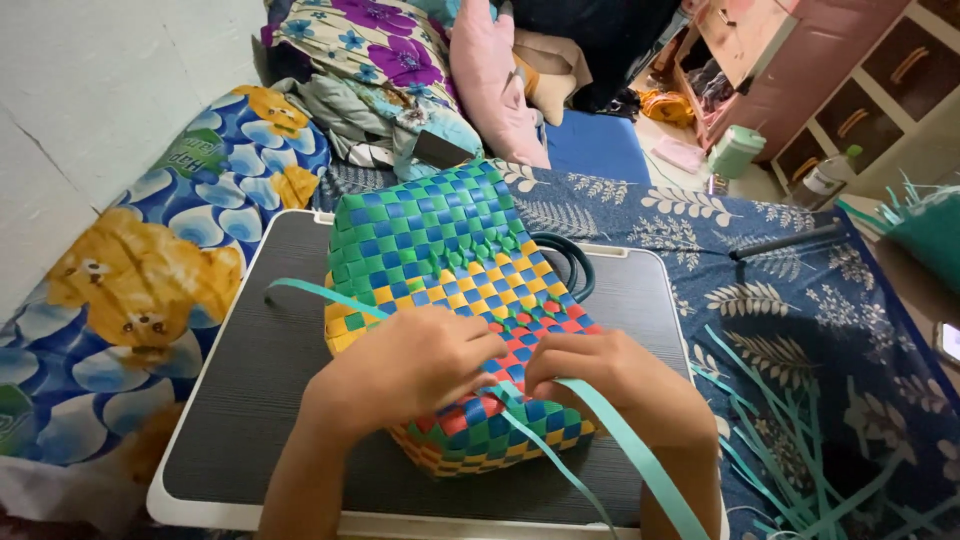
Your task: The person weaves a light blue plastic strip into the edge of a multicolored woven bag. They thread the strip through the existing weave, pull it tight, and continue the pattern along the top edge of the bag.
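We press our left hand (415, 365) and right hand (600, 375) onto the multicoloured woven plastic-strip basket (450, 270) beneath them, each pinching a teal plastic strip (620, 440).

Home bedroom: pillows (480, 70), floral bedsheet (780, 270), dresser (850, 70).

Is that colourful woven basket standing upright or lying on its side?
On its side: the woven basket lies flat on the black board, its dark handle beside it.

A woven plastic-strip basket (450, 290) is checkered in green, blue, yellow and red. At four o'clock, a dark blue cloth (790, 300) is patterned with pale leaves.
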